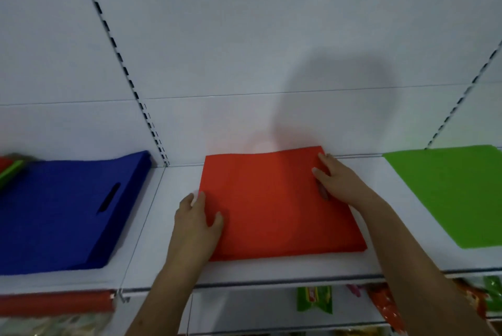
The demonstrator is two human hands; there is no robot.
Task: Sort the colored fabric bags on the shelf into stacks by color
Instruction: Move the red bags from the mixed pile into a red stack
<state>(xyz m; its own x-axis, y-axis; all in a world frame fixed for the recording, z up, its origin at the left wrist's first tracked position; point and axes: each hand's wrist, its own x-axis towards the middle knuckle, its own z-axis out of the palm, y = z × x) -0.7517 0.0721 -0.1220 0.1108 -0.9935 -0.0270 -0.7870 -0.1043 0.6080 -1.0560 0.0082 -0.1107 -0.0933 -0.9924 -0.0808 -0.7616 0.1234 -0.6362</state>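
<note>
A stack of red fabric bags [271,205] lies flat in the middle of the white shelf [173,262]. My left hand [197,223] rests on its left edge, thumb on top of the red fabric. My right hand [339,181] lies on its far right corner, fingers spread against the side. A stack of blue bags [54,216] with a cut-out handle slot sits to the left. A stack of green bags [451,194] sits to the right, partly cut off by the frame edge.
At the far left edge a few mixed red and green bags [11,170] show, blurred. The white back panel [244,50] with slotted uprights rises behind. Packaged goods [315,297] hang on the shelf below.
</note>
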